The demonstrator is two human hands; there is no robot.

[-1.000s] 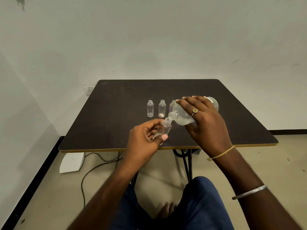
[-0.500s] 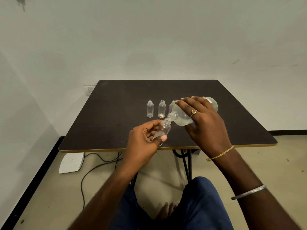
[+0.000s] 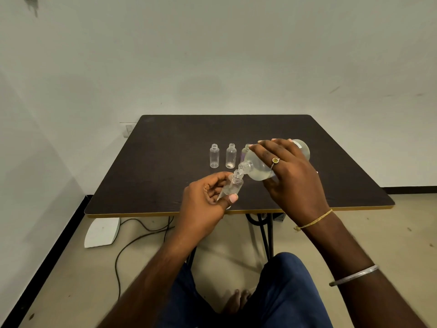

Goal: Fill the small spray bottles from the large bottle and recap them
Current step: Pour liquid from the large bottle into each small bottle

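My left hand (image 3: 205, 202) grips a small clear uncapped bottle (image 3: 233, 187), tilted, over the near part of the dark table (image 3: 165, 147). My right hand (image 3: 290, 176) grips the large clear bottle (image 3: 257, 168), tipped on its side with its mouth right at the small bottle's neck. Clear liquid lies in the large bottle's lower side. Behind them stand two open small bottles, one (image 3: 214, 156) on the left and one (image 3: 231, 156) beside it. A third small bottle (image 3: 246, 150) is partly hidden behind the large bottle. No caps are in view.
The table's front edge (image 3: 142, 214) runs just under my hands. Under it are black metal legs (image 3: 264, 233), a white device (image 3: 101, 233) and a black cable (image 3: 132, 247) on the floor. My knees in blue trousers (image 3: 283, 292) are below. Walls stand behind and left.
Almost nothing has moved. Both hands keep the same hold, with the large bottle's mouth staying at the small bottle's neck.
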